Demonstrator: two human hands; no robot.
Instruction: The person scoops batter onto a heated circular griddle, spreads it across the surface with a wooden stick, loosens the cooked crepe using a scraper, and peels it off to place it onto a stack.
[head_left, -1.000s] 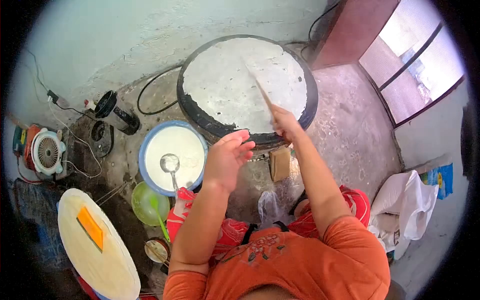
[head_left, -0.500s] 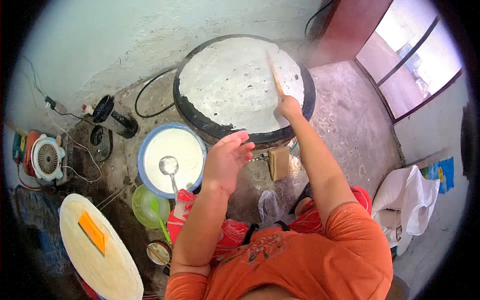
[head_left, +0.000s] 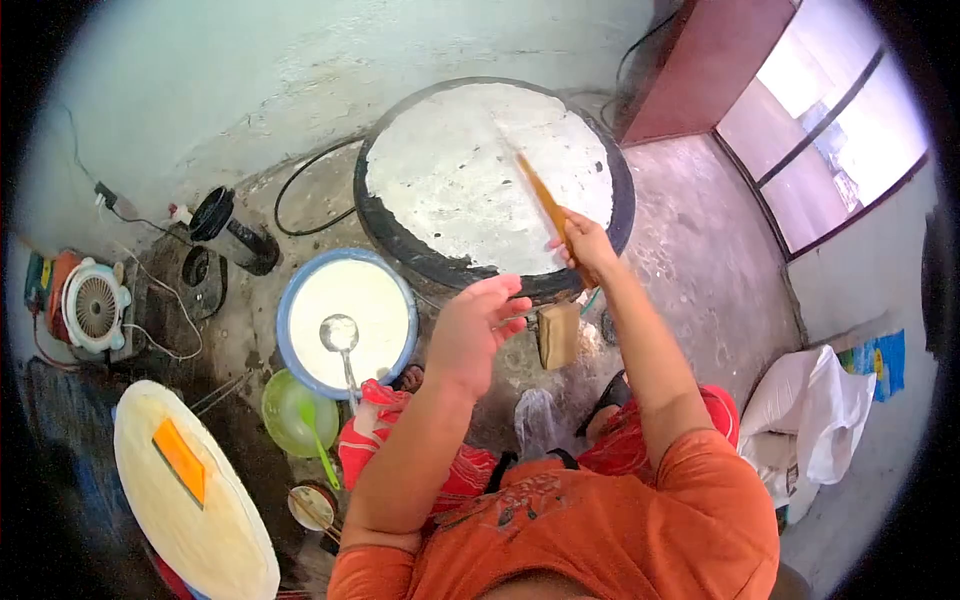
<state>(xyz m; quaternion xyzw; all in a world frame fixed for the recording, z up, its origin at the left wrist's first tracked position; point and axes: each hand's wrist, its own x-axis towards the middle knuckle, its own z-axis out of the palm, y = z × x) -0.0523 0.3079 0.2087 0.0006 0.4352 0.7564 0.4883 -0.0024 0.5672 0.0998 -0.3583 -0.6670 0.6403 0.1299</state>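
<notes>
My right hand (head_left: 585, 243) grips a long wooden stick (head_left: 540, 195) whose far end lies on the thin white sheet (head_left: 470, 170) spread over the round black griddle (head_left: 382, 222). My left hand (head_left: 480, 325) hovers empty with fingers apart, just in front of the griddle's near rim and to the right of the blue basin of white batter (head_left: 345, 320). A metal ladle (head_left: 340, 335) rests in that basin.
A green bowl (head_left: 290, 410) sits below the basin. A stack of pale round sheets with an orange card (head_left: 185, 490) lies at lower left. A small fan (head_left: 95, 305), blender parts (head_left: 225, 230), cables, a wooden block (head_left: 558, 335) and a white sack (head_left: 815, 410) surround me.
My right hand pulled the stick back from the sheet's far right toward the near rim. My left hand shifted slightly right and lower.
</notes>
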